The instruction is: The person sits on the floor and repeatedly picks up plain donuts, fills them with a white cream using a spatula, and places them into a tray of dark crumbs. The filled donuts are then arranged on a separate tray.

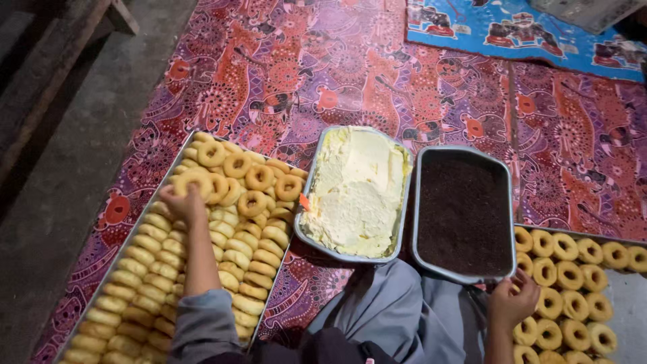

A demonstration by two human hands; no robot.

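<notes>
My left hand (180,201) reaches into a metal tray (138,228) on the left, packed with several plain ring doughnuts, and grips one doughnut (193,180) near the tray's far end. My right hand (511,300) rests at the near right corner of a tray of dark chocolate sprinkles (464,214), touching the edge of a second doughnut tray (623,305); it looks loosely curled and I cannot tell if it holds anything. Between the left doughnut tray and the sprinkles sits a tray of pale yellow cream (356,191).
All trays lie on a red and purple patterned mat (404,74) on the floor. A blue printed mat (512,27) lies at the far right. Bare grey concrete (60,168) runs along the left. My grey-clad knees (397,317) sit just below the cream tray.
</notes>
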